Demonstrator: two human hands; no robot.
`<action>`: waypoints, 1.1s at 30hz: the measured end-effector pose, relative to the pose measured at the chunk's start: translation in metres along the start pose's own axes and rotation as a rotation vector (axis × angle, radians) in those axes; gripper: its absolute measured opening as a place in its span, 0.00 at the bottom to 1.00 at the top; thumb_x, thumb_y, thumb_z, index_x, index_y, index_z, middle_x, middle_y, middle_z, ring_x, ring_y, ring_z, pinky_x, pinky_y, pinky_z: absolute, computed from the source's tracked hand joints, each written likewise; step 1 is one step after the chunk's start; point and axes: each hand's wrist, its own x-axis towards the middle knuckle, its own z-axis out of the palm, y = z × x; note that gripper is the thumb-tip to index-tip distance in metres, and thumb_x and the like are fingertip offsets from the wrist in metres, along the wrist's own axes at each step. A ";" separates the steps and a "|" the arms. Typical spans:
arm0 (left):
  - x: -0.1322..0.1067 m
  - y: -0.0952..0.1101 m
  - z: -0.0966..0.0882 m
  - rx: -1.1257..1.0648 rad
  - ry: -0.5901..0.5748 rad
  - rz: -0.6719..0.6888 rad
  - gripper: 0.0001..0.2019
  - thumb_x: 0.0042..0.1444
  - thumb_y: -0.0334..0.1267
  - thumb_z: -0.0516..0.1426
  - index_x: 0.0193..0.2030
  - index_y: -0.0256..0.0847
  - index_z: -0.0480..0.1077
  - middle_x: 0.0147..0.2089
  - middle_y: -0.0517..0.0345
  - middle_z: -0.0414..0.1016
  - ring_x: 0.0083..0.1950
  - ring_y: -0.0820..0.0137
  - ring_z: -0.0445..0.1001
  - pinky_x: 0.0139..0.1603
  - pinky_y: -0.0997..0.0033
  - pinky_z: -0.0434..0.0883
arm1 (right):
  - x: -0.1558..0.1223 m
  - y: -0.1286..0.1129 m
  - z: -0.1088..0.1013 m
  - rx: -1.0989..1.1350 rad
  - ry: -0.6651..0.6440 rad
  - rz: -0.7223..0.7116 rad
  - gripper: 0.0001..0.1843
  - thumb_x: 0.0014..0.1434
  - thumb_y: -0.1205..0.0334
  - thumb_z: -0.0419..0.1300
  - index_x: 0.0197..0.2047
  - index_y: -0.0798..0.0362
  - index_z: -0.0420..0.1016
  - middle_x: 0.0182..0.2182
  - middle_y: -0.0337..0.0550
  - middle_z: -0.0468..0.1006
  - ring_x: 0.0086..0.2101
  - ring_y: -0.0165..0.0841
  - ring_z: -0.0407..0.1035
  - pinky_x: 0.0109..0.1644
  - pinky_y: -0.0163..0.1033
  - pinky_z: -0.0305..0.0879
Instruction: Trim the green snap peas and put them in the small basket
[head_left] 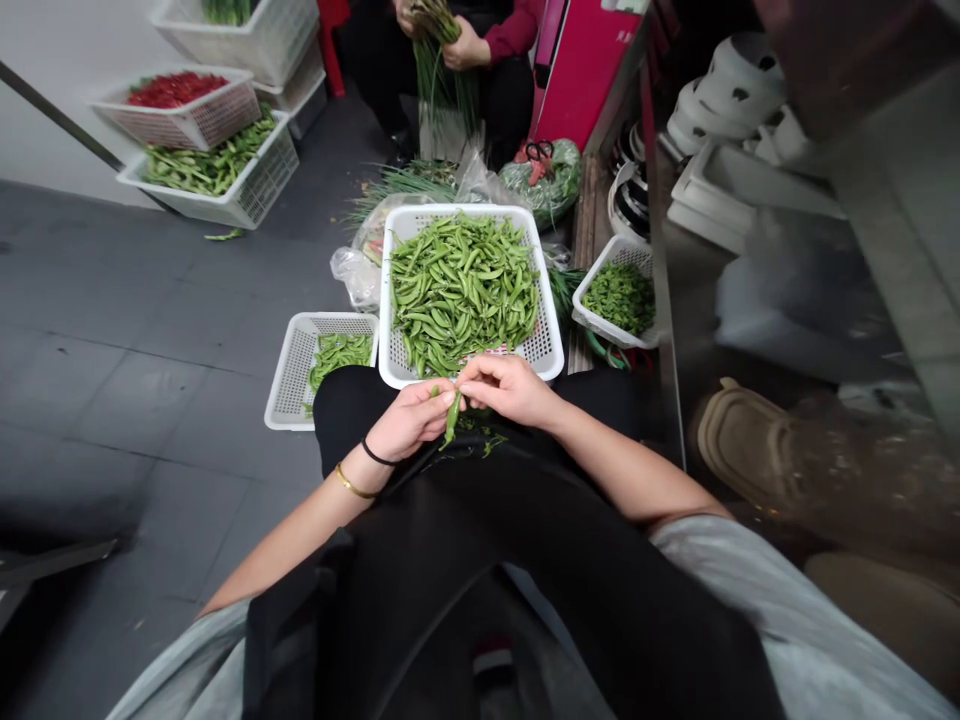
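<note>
A green pea pod (452, 418) hangs tilted between my two hands, above my lap. My left hand (418, 418), with a black band and a gold bangle at its wrist, pinches it from the left. The fingertips of my right hand (512, 388) are closed on its upper end. Just beyond my hands stands a large white basket (550, 335) heaped with pea pods (461, 285). Green scraps (491, 442) lie on the dark apron over my lap. At the left, a smaller white basket (283, 385) holds more pods (341, 352).
A co-worker's hands (466, 45) hold long green stalks at the back. Stacked baskets (259, 190) with green pods and red peppers stand back left. On the right are a basket of leafy greens (619, 298) and a shelf with white containers (720, 190). Plastic bags (354, 275) lie behind the large basket.
</note>
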 end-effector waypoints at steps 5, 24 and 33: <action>0.001 -0.005 0.015 -0.220 0.074 0.013 0.11 0.54 0.38 0.60 0.28 0.37 0.62 0.17 0.72 0.45 0.15 0.84 0.41 0.13 0.85 0.42 | -0.001 0.006 0.020 -0.607 0.251 -0.243 0.13 0.64 0.62 0.51 0.31 0.57 0.71 0.27 0.46 0.75 0.30 0.31 0.68 0.36 0.36 0.64; -0.017 -0.019 -0.003 0.765 0.517 0.535 0.08 0.63 0.41 0.50 0.39 0.39 0.64 0.23 0.66 0.66 0.19 0.79 0.63 0.24 0.78 0.62 | -0.005 0.009 0.013 -0.698 -0.072 -0.115 0.13 0.66 0.62 0.49 0.35 0.56 0.71 0.30 0.45 0.75 0.32 0.30 0.68 0.37 0.34 0.59; -0.018 0.010 -0.025 0.927 -0.308 0.057 0.12 0.55 0.42 0.57 0.26 0.37 0.72 0.21 0.61 0.66 0.23 0.75 0.61 0.26 0.77 0.59 | -0.016 0.005 0.007 -0.708 -0.597 -0.241 0.09 0.62 0.64 0.54 0.31 0.56 0.71 0.25 0.40 0.73 0.25 0.27 0.63 0.30 0.32 0.52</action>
